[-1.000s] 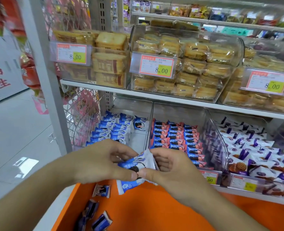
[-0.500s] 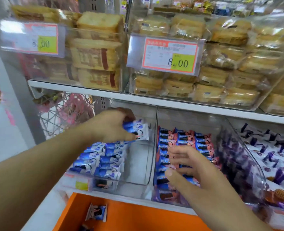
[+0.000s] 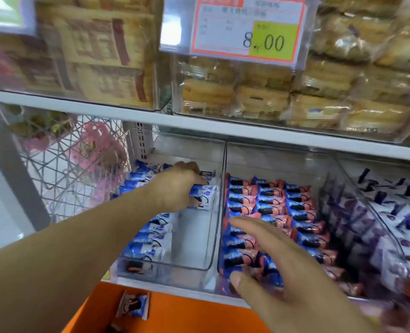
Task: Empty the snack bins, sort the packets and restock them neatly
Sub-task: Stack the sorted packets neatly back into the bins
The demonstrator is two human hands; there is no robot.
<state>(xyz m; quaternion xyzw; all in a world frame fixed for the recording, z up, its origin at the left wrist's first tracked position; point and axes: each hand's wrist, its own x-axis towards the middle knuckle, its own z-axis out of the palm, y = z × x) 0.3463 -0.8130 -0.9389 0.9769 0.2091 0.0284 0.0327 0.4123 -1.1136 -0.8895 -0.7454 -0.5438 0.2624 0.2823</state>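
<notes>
Blue-and-white snack packets (image 3: 202, 197) are gripped by the left hand (image 3: 175, 188) at the back of the clear bin (image 3: 213, 236) | right hand (image 3: 283, 267) hovers spread, holding nothing | packets judged light, crinkly, slippery; best pinched across the middle.

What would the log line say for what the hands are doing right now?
left hand: grips blue-white packet in left bin | right hand: open over pink-blue packets

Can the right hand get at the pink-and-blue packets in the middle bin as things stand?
Probably yes. The right hand hovers open just over the pink-and-blue packets; the middle bin is open-topped, with nothing between.
</notes>
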